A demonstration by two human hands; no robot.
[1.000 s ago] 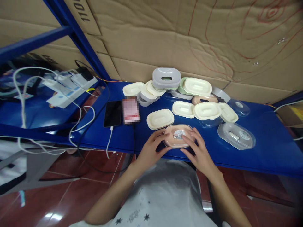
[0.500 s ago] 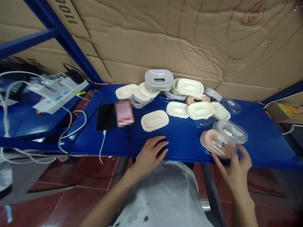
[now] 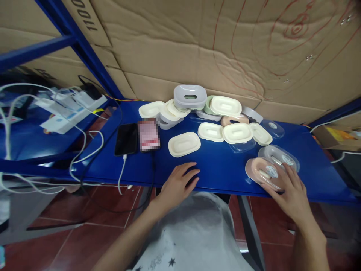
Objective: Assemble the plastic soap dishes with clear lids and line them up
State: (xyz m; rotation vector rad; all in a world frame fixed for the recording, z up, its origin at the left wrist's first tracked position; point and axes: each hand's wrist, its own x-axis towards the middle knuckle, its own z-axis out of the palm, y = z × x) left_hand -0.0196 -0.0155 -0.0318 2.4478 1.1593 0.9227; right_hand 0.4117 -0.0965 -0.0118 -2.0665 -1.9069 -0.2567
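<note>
My right hand (image 3: 290, 192) rests its fingers on a pink soap box with a clear lid (image 3: 262, 172) at the right front of the blue shelf (image 3: 220, 169). That box leans against another clear-lidded box (image 3: 279, 157) just behind it. My left hand (image 3: 179, 182) lies flat and open on the shelf's front edge, holding nothing, a little in front of a single cream tray (image 3: 184, 143).
A heap of cream, grey, green and pink soap boxes and trays (image 3: 214, 116) fills the back of the shelf under a cardboard wall. A black phone (image 3: 126, 139) on a white cable and a blurred card (image 3: 148, 134) lie at left. Power strips and cables (image 3: 64, 109) clutter the far left.
My right hand carried the pink box from the shelf's front centre to the right and set it beside the clear-lidded box. My left hand let go and stayed flat at the front edge.
</note>
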